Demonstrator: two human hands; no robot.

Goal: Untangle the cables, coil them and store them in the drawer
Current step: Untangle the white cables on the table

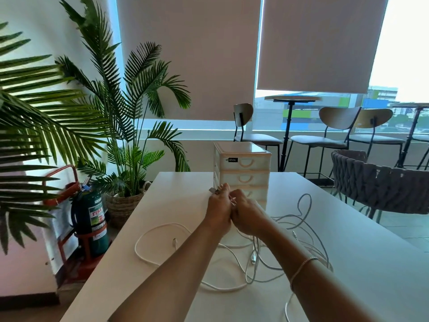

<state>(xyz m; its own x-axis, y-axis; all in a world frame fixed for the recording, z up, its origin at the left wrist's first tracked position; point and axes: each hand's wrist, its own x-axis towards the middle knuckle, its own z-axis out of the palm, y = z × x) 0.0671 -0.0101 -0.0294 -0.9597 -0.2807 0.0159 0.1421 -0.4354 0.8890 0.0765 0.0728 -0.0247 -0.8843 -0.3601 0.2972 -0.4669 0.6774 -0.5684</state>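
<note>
The left hand (218, 209) and the right hand (248, 217) are raised together above the middle of the white tabletop (362, 252), touching each other, both closed around strands of the white cables (232, 202). A grey plug end (212, 190) sticks out past the left fingers (224, 188) toward 11 o'clock. The right wrist carries a thin white bracelet (301, 267).

From the hands the cable strands drop toward 6 o'clock into a loose tangle (267, 259) lying on the tabletop beneath the right forearm. One white loop (148, 233) spreads out at 8 o'clock from the hands, with a small connector (174, 241) lying inside it. A greyer loop (304, 205) rises off the surface at 3 o'clock. Another strand (286, 307) trails off toward the near edge at 5 o'clock.

Just beyond the hands at 12 o'clock stands a small white drawer unit (242, 168), its visible drawers all pushed in; the lower ones are partly hidden behind the hands.

Off the tabletop, a palm plant (130, 112) in a woven basket stands at 10 o'clock, a fire extinguisher (91, 219) in a red stand at 9 o'clock, and a woven grey chair (383, 187) at 3 o'clock.
</note>
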